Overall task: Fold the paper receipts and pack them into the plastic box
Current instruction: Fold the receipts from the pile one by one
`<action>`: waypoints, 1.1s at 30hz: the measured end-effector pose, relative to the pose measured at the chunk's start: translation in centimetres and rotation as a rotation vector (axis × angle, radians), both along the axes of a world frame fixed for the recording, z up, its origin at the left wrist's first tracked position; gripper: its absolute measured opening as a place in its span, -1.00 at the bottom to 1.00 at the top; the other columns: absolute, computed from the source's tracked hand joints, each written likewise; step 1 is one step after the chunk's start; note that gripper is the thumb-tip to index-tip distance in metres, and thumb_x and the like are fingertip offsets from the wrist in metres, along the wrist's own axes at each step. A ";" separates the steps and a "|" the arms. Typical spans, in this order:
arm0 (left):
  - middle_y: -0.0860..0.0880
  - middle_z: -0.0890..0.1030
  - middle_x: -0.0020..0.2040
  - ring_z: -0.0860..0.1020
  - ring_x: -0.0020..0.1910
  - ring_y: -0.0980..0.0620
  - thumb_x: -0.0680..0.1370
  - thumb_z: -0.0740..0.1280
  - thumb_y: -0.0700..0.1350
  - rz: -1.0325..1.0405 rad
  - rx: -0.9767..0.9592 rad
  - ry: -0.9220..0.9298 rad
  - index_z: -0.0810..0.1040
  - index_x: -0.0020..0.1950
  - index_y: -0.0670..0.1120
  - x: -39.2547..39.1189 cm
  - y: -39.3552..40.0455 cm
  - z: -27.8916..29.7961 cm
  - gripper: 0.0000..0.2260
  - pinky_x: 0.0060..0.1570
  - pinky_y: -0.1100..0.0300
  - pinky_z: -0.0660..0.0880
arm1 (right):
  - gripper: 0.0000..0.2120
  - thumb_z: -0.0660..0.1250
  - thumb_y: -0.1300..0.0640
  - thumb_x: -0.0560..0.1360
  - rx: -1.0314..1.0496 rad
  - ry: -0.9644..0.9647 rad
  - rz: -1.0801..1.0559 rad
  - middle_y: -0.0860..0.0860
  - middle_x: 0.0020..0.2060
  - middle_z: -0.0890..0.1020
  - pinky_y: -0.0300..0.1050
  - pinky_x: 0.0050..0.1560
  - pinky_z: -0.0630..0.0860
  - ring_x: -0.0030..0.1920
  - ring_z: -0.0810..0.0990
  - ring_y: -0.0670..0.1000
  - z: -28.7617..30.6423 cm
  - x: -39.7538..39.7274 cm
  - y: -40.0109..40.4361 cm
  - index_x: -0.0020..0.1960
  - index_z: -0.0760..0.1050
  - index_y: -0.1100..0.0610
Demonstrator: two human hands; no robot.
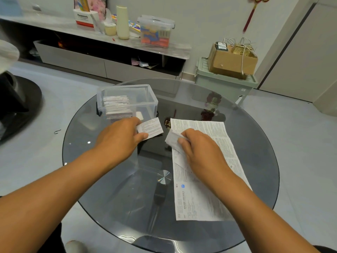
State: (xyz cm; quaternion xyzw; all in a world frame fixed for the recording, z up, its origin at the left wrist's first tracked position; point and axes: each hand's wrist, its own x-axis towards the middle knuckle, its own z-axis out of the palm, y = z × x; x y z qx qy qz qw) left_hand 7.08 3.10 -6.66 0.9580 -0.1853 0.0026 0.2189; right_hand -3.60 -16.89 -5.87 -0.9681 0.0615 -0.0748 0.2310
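Observation:
A clear plastic box (152,103) stands open at the far left of the round glass table (255,143), with a stack of folded receipts (116,105) inside along its left side. My left hand (118,137) pinches a small folded receipt (152,128) just in front of the box. My right hand (200,150) lies on a pile of long printed receipts (204,189) and grips the lifted, creased corner of the top sheet (173,140).
A low TV console (109,68) runs along the back wall, carrying a lidded container (156,31), a bottle and boxes. A green bin (226,83) with a cardboard box stands behind the table. A dark fan base (16,106) sits on the floor at left.

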 end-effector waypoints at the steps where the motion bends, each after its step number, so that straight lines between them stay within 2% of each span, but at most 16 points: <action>1: 0.07 0.57 -0.14 0.57 -0.12 -0.05 0.61 0.37 0.08 -0.005 -0.030 0.016 0.56 0.11 0.05 0.0 -0.1 0.2 -0.85 -0.24 0.09 0.45 | -0.78 0.14 -0.02 0.72 0.087 -0.015 -0.008 -0.07 -0.20 0.52 -0.08 -0.19 0.38 -0.18 0.48 -0.03 0.2 0.0 -0.1 -0.07 0.41 0.01; 3: 0.06 0.55 -0.14 0.56 -0.17 0.01 0.60 0.40 0.03 -0.053 -0.135 0.062 0.53 -0.09 0.07 -0.2 -0.4 0.5 -0.89 -0.28 0.13 0.39 | -0.78 0.17 -0.04 0.71 0.273 -0.025 -0.007 -0.08 -0.18 0.55 -0.11 -0.18 0.42 -0.17 0.51 -0.06 0.7 -0.1 -0.4 -0.05 0.47 0.00; 5: 0.06 0.51 -0.06 0.55 -0.15 0.04 0.58 0.43 0.02 -0.137 -0.192 0.111 0.54 -0.13 0.06 -0.4 -0.5 1.0 -0.87 -0.20 0.13 0.46 | -0.79 0.20 -0.06 0.70 0.310 -0.035 0.055 -0.12 -0.13 0.55 -0.13 -0.11 0.43 -0.11 0.50 -0.07 1.3 -0.3 -0.5 -0.07 0.49 -0.05; 8: 0.10 0.50 0.01 0.57 -0.11 0.05 0.58 0.43 -0.02 -0.306 -0.146 0.218 0.54 -0.08 0.06 -1.2 -0.3 1.7 -0.91 -0.12 0.13 0.53 | -0.85 0.25 -0.07 0.67 0.162 -0.017 0.146 -0.15 0.26 0.51 -0.10 0.28 0.39 0.29 0.42 -0.10 1.5 -0.2 -0.3 0.00 0.54 -0.06; 10: 0.09 0.54 -0.08 0.56 -0.17 0.08 0.58 0.42 -0.03 -0.360 -0.121 0.282 0.55 -0.03 0.07 -1.6 0.0 1.8 -0.93 -0.17 0.16 0.51 | -0.86 0.26 -0.07 0.67 0.120 0.020 0.181 -0.16 0.46 0.40 -0.12 0.39 0.30 0.42 0.33 -0.14 1.5 -0.3 0.0 0.02 0.54 -0.06; 12: 0.07 0.56 -0.18 0.53 -0.27 0.12 0.58 0.43 -0.01 -0.367 -0.105 0.306 0.55 0.00 0.11 -1.7 0.2 1.8 -0.92 -0.23 0.20 0.47 | -0.86 0.28 -0.06 0.67 0.191 0.048 0.174 -0.17 0.31 0.53 -0.16 0.21 0.41 0.21 0.47 -0.22 1.3 -0.5 0.1 0.01 0.55 -0.05; 14: 0.07 0.57 -0.25 0.48 -0.36 0.16 0.56 0.45 0.00 -0.347 -0.110 0.341 0.54 0.00 0.17 -1.5 0.4 1.9 -0.88 -0.30 0.24 0.44 | -0.88 0.31 -0.07 0.65 0.273 0.074 0.155 -0.18 -0.06 0.63 -0.15 -0.08 0.47 -0.12 0.53 -0.21 1.0 -0.6 0.1 -0.01 0.56 -0.07; 15: 0.09 0.58 -0.27 0.47 -0.39 0.18 0.55 0.47 -0.02 -0.337 -0.122 0.364 0.53 0.00 0.19 -1.5 0.5 2.0 -0.84 -0.34 0.27 0.43 | -0.91 0.33 -0.07 0.64 0.282 0.074 0.142 -0.18 -0.15 0.63 -0.16 -0.14 0.47 -0.17 0.54 -0.19 0.7 -0.6 0.2 0.01 0.57 -0.10; 16: 0.14 0.59 -0.24 0.48 -0.39 0.20 0.53 0.49 -0.04 -0.326 -0.141 0.390 0.51 0.02 0.21 -1.5 0.6 2.1 -0.78 -0.38 0.33 0.41 | -0.95 0.34 -0.06 0.63 0.290 0.067 0.129 -0.20 -0.14 0.63 -0.17 -0.13 0.48 -0.16 0.55 -0.20 0.6 -0.5 0.2 0.07 0.57 -0.13; 19: 0.17 0.56 0.00 0.54 -0.30 0.21 0.45 0.58 -0.08 -0.294 -0.190 0.442 0.44 0.21 0.24 -1.7 0.7 2.4 -0.53 -0.35 0.37 0.45 | -0.68 0.38 -0.01 0.62 0.363 0.011 0.088 -0.21 0.06 0.64 -0.11 0.08 0.57 0.04 0.60 -0.19 0.1 -0.2 0.4 0.33 0.48 -0.25; 21: 0.09 0.55 0.06 0.57 -0.19 0.17 0.36 0.63 0.00 -0.233 -0.222 0.501 0.40 0.33 0.21 -1.7 0.9 2.6 -0.37 -0.24 0.34 0.47 | -0.66 0.39 0.02 0.62 0.417 -0.071 0.061 -0.22 0.09 0.66 -0.06 0.14 0.58 0.09 0.62 -0.18 0.0 -0.2 0.6 0.36 0.51 -0.23; 23: 0.04 0.59 0.09 0.61 -0.06 0.13 0.30 0.65 0.10 -0.153 -0.294 0.589 0.41 0.34 0.16 -1.6 1.1 2.9 -0.30 -0.07 0.25 0.52 | -0.73 0.38 0.06 0.62 0.492 -0.156 0.048 -0.27 0.06 0.68 -0.08 0.14 0.59 0.08 0.63 -0.20 0.1 -0.2 0.7 0.29 0.58 -0.18; 25: 0.01 0.69 0.07 0.68 0.02 0.06 0.28 0.64 0.11 -0.108 -0.425 0.687 0.46 0.34 0.07 -1.5 1.2 3.1 -0.31 0.09 0.13 0.59 | -0.75 0.38 0.09 0.63 0.567 -0.203 0.053 -0.29 0.05 0.69 -0.10 0.14 0.60 0.10 0.64 -0.20 0.2 -0.2 0.8 0.26 0.61 -0.16; 27: -0.05 0.73 0.05 0.70 0.06 -0.01 0.40 0.59 -0.07 -0.152 -0.600 0.783 0.51 0.34 -0.05 -1.8 0.8 3.3 -0.45 0.13 0.10 0.63 | -0.76 0.37 0.09 0.63 0.592 -0.220 0.064 -0.30 0.06 0.68 -0.16 0.13 0.59 0.12 0.64 -0.21 0.2 -0.1 0.9 0.24 0.60 -0.19; 30: -0.13 0.73 0.06 0.71 0.06 -0.10 0.49 0.48 -0.31 -0.176 -0.837 0.809 0.52 0.34 -0.11 -2.5 0.1 3.2 -0.56 0.07 0.09 0.65 | -0.74 0.35 0.06 0.64 0.540 -0.217 0.072 -0.27 0.06 0.64 -0.30 0.10 0.51 0.12 0.59 -0.24 0.0 -0.1 1.1 0.20 0.57 -0.29; 33: -0.12 0.74 0.02 0.72 -0.01 -0.06 0.52 0.43 -0.37 -0.189 -0.848 0.717 0.55 0.29 -0.11 -2.9 -0.2 2.8 -0.63 -0.05 0.19 0.65 | -0.72 0.35 0.06 0.64 0.382 -0.224 0.078 -0.18 0.09 0.53 -0.34 0.11 0.42 0.12 0.51 -0.20 -0.4 0.1 1.0 0.33 0.59 -0.15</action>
